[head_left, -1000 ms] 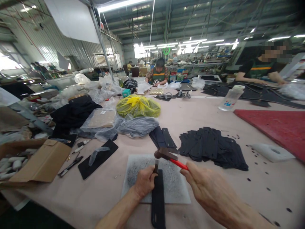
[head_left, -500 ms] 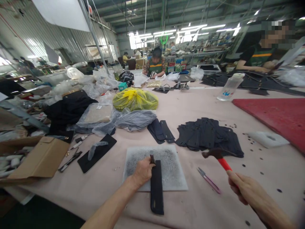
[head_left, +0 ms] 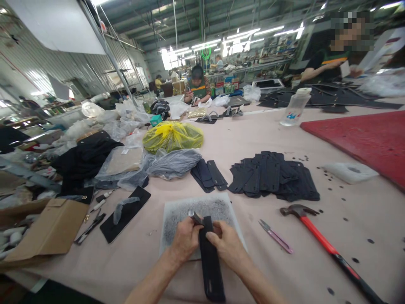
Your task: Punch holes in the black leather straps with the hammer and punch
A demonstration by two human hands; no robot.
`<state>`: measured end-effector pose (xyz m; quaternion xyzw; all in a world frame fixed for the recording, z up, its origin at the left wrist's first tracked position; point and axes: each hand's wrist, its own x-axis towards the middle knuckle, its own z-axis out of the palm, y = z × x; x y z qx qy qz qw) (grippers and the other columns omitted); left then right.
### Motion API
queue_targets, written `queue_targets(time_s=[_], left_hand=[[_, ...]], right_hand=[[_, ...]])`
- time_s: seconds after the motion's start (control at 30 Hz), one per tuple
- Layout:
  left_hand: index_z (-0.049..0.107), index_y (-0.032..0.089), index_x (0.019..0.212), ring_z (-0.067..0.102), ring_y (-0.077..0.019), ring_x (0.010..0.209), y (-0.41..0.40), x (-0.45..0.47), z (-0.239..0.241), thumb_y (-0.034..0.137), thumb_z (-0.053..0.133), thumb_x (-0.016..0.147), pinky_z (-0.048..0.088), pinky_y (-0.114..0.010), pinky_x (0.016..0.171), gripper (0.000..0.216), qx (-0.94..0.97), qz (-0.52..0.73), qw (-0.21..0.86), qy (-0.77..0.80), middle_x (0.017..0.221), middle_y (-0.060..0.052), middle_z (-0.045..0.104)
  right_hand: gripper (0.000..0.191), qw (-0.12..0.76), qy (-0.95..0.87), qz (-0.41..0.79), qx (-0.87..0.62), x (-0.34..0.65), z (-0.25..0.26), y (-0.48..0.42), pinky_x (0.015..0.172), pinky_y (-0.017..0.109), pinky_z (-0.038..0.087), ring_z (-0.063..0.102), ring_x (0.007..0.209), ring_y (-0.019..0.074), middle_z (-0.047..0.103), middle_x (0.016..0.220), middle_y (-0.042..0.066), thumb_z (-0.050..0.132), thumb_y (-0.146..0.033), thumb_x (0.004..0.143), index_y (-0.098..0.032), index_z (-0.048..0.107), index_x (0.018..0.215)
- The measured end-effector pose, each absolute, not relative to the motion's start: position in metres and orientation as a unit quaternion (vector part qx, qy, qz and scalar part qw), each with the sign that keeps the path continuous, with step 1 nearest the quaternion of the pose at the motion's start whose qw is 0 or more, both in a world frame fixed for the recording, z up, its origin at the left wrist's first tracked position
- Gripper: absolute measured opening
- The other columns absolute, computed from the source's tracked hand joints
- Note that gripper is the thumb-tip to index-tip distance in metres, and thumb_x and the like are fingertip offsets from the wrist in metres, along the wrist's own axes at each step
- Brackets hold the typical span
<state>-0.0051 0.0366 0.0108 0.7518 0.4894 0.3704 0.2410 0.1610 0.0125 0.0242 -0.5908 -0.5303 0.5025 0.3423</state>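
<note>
My left hand (head_left: 186, 237) is closed round a short metal punch (head_left: 195, 217), tilted with its shiny end up to the left. Its fingertips also come against the edge of a long black strip (head_left: 211, 270) with rounded corners. My right hand (head_left: 228, 241) pinches that strip near its far end, thumb on top. Beneath both hands lies a white board (head_left: 177, 207), speckled with dark marks. To the right, a claw hammer (head_left: 319, 234) with a red and black handle rests on the table, beside pink-handled thread snips (head_left: 276, 237).
Beyond the board lie a pile of black pieces (head_left: 268, 174) and a few more strips (head_left: 209, 174). Left of them are a yellow bag (head_left: 173, 137), a black panel (head_left: 125, 214) and a cardboard box (head_left: 47, 228). A red board (head_left: 357, 139) and a bottle (head_left: 295, 107) are to the right.
My right hand has let go of the hammer, now lying on the table, and has taken hold of the strip. The punch now leans left. The view has shifted slightly.
</note>
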Motion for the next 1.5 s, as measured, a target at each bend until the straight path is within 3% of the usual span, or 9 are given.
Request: queue_targets(time_s=[0.17,0.3,0.43,0.63,0.9,1.33,1.5], left_hand=[[0.069,0.017,0.093,0.07,-0.0197,0.083,0.028,-0.007,0.049,0.021,0.051,0.088,0.059,-0.031,0.078,0.018,0.619,0.492,0.285,0.541,0.088,-0.006,0.074],[0.067,0.012,0.1,0.071,-0.0199,0.081,0.036,-0.028,0.08,0.033,0.063,0.084,0.06,-0.033,0.079,0.026,0.462,0.624,0.281,0.564,0.089,-0.006,0.074],[0.068,0.012,0.094,0.071,-0.02,0.075,0.035,-0.043,0.063,0.037,0.067,0.081,0.061,-0.031,0.074,0.029,0.455,0.557,0.35,0.6,0.082,-0.006,0.074],[0.066,0.012,0.092,0.07,-0.0217,0.073,0.017,-0.041,0.007,0.039,0.064,0.08,0.061,-0.033,0.07,0.029,0.429,0.517,0.405,0.62,0.082,-0.008,0.073],[0.063,0.015,0.083,0.068,-0.0219,0.065,0.011,-0.043,-0.01,0.041,0.065,0.075,0.06,-0.032,0.062,0.028,0.421,0.502,0.418,0.629,0.07,-0.004,0.07],[0.062,0.016,0.089,0.07,-0.0244,0.069,0.012,-0.05,-0.029,0.047,0.063,0.077,0.06,-0.033,0.066,0.033,0.449,0.467,0.414,0.639,0.075,-0.005,0.072],[0.063,0.016,0.093,0.072,-0.0268,0.075,0.013,-0.052,-0.029,0.052,0.064,0.075,0.061,-0.034,0.07,0.041,0.453,0.451,0.414,0.648,0.08,-0.006,0.075]], right_hand=[[0.015,0.357,-0.484,0.536,-0.593,0.157,0.003,0.017,0.053,0.026,0.04,0.056,0.06,0.0185,0.059,0.06,0.0,0.054,-0.029,0.073,-0.017,0.061,0.068],[0.024,0.397,-0.45,0.6,-0.528,0.166,0.023,0.008,0.061,0.027,0.046,0.06,0.07,0.0197,0.066,0.075,0.002,0.053,-0.035,0.08,-0.017,0.066,0.088],[0.029,0.473,-0.379,0.685,-0.404,0.162,0.054,0.003,0.073,0.031,0.049,0.061,0.075,0.0197,0.068,0.083,0.002,0.063,-0.037,0.082,-0.018,0.067,0.103],[0.027,0.493,-0.376,0.681,-0.39,0.161,0.066,0.001,0.081,0.034,0.048,0.061,0.08,0.0204,0.069,0.089,0.003,0.067,-0.037,0.083,-0.019,0.067,0.104],[0.033,0.495,-0.361,0.674,-0.411,0.164,0.063,-0.005,0.083,0.036,0.049,0.063,0.085,0.0221,0.07,0.093,0.005,0.068,-0.037,0.081,-0.018,0.065,0.108],[0.036,0.515,-0.305,0.671,-0.438,0.174,0.054,-0.001,0.076,0.036,0.051,0.066,0.085,0.0254,0.072,0.094,0.007,0.071,-0.039,0.077,-0.017,0.066,0.105],[0.035,0.52,-0.306,0.657,-0.453,0.189,0.05,0.006,0.081,0.035,0.049,0.065,0.087,0.0243,0.072,0.094,0.006,0.07,-0.038,0.078,-0.017,0.067,0.105]])
